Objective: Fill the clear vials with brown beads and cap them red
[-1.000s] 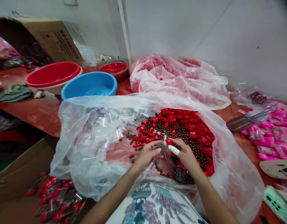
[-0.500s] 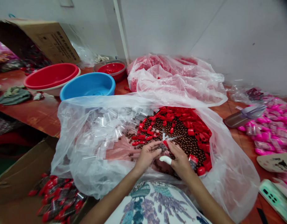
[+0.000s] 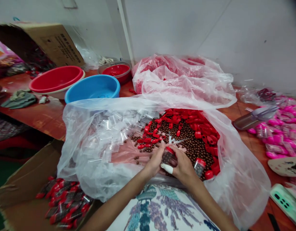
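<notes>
Between my hands is a small clear container (image 3: 166, 156) with a red cap, dark inside from what look like brown beads. My left hand (image 3: 154, 162) is closed around its left side. My right hand (image 3: 183, 165), with a white cover on the thumb, grips it from the right near the cap. Under and beyond my hands lie loose brown beads (image 3: 190, 139) and red caps (image 3: 207, 126) on plastic sheeting. A second filled container (image 3: 199, 166) with a red cap rests just right of my right hand. Clear empty containers (image 3: 109, 128) are heaped to the left.
A cardboard box (image 3: 20, 195) at lower left holds several filled containers. Behind stand a blue basin (image 3: 93, 88), a red basin (image 3: 57, 78) and a plastic bag of red pieces (image 3: 181, 75). Pink pieces (image 3: 282, 134), a tumbler (image 3: 255, 117) and a phone (image 3: 286, 203) are at right.
Both hands have drawn closer together around the container, which now stands more upright with its red cap on top. The view has shifted slightly.
</notes>
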Motion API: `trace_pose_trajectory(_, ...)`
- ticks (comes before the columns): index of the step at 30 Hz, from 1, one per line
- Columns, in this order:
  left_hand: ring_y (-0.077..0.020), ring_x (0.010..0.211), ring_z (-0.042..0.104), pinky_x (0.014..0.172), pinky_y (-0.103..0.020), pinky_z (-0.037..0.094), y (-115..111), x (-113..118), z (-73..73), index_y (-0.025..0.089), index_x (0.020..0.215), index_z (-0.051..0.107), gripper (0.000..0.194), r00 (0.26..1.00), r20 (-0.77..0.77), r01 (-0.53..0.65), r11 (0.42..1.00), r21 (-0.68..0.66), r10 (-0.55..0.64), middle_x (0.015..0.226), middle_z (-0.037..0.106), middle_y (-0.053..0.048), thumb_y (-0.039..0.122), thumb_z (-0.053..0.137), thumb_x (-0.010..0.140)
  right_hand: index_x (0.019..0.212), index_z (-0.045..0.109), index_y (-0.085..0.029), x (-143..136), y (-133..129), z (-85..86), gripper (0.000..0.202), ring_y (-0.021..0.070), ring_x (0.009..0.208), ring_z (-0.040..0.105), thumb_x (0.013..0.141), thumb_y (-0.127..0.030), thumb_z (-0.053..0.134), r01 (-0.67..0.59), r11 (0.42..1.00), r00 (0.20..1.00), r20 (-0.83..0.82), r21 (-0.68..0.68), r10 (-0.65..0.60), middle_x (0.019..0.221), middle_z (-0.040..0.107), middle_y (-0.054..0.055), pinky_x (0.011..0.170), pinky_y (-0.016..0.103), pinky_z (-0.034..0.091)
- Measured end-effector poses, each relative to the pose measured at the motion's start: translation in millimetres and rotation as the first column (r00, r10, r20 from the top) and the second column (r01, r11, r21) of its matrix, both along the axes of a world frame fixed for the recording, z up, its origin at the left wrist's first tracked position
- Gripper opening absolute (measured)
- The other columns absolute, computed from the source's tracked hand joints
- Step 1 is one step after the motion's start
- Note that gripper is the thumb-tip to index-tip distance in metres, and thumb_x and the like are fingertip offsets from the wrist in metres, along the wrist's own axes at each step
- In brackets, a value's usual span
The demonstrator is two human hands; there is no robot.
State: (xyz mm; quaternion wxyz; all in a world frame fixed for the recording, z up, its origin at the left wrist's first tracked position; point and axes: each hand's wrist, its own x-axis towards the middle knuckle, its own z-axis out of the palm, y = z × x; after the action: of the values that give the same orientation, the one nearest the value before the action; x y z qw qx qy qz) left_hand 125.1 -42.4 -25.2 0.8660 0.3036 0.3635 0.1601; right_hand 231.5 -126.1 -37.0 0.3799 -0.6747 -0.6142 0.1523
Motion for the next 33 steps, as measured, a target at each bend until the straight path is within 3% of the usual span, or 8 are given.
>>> trace_pose_trajectory(7,-0.0132,0.044,0.056,0.046,-0.023,0.044,-6,4,-10.0,0.011,0.119,0.055,0.064,1.000,-0.008,-0.001,1.000,0.022,0.002,0.053,0.062,-0.003,0.061,0.043,0.081,0.121,0.047,-0.017,1,-3,-5.8,0.058,0.0270,0.100,0.057,0.067,-0.028,0.065,-0.005,1.000,0.998,0.064,-0.017,0.006,0.110,0.061,0.012,0.086,0.041,0.045)
trace_pose_trajectory(12,-0.0102,0.045,0.054,0.047,-0.020,0.041,2,-4,-4.6,0.014,0.125,0.050,0.058,0.999,0.013,-0.050,0.995,0.088,0.049,0.060,0.062,-0.002,0.053,0.047,0.082,0.138,0.029,-0.020,20,-1,-0.2,0.070,0.0266,0.114,0.048,0.075,-0.030,0.059,-0.080,0.992,0.996,0.025,-0.096,0.083,0.129,0.050,0.011,0.094,0.042,0.038)
trace_pose_trajectory(16,-0.0095,0.049,0.054,0.047,-0.019,0.041,12,-17,6.2,0.017,0.129,0.046,0.054,0.998,0.047,-0.053,0.982,0.181,0.046,0.068,0.063,-0.002,0.050,0.039,0.087,0.120,0.053,-0.023,53,1,-12.5,0.042,0.0220,0.099,0.053,0.081,-0.011,0.042,0.105,0.987,0.988,0.129,-0.119,-0.089,0.112,0.061,0.006,0.086,0.036,0.041)
trace_pose_trajectory(20,-0.0088,0.048,0.052,0.043,-0.017,0.036,16,-23,12.8,0.017,0.128,0.048,0.052,0.999,-0.037,-0.011,0.954,0.299,0.023,0.066,0.062,-0.001,0.047,0.043,0.086,0.096,0.067,-0.022,72,3,-26.5,0.037,0.0236,0.086,0.051,0.071,-0.002,0.047,0.167,0.958,0.896,0.440,-0.231,-0.051,0.092,0.065,0.007,0.079,0.036,0.038)
trace_pose_trajectory(24,-0.0075,0.046,0.051,0.041,-0.017,0.035,16,-22,16.1,0.015,0.126,0.049,0.055,0.999,-0.043,-0.002,0.972,0.237,0.013,0.069,0.064,-0.003,0.050,0.045,0.084,0.092,0.069,-0.023,73,3,-29.0,0.037,0.0234,0.084,0.051,0.071,-0.001,0.048,0.170,0.955,0.887,0.460,-0.242,-0.041,0.086,0.066,0.007,0.076,0.034,0.037)
trace_pose_trajectory(27,-0.0078,0.045,0.050,0.037,-0.017,0.035,16,-21,15.9,0.014,0.127,0.048,0.055,1.000,-0.018,0.002,0.990,0.139,0.000,0.075,0.065,-0.006,0.049,0.043,0.085,0.100,0.066,-0.021,69,3,-26.0,0.038,0.0234,0.088,0.051,0.074,-0.003,0.046,0.193,0.962,0.927,0.356,-0.190,-0.116,0.094,0.067,0.007,0.079,0.036,0.037)
trace_pose_trajectory(30,-0.0082,0.045,0.050,0.035,-0.017,0.035,17,-19,13.1,0.012,0.126,0.049,0.055,1.000,-0.009,0.020,0.996,0.092,-0.019,0.076,0.065,-0.007,0.050,0.042,0.086,0.101,0.065,-0.021,60,3,-17.9,0.026,0.0228,0.092,0.053,0.080,-0.016,0.050,0.239,0.964,0.971,-0.002,-0.116,-0.241,0.098,0.066,0.006,0.083,0.037,0.040)
trace_pose_trajectory(33,-0.0081,0.044,0.049,0.033,-0.016,0.033,15,-17,9.6,0.010,0.121,0.053,0.057,0.998,0.015,0.061,0.995,0.076,-0.063,0.072,0.065,-0.007,0.053,0.039,0.086,0.096,0.066,-0.022,42,5,-4.2,0.019,0.0219,0.091,0.057,0.080,-0.028,0.056,0.247,0.961,0.869,-0.409,-0.125,-0.277,0.096,0.065,0.005,0.081,0.036,0.045)
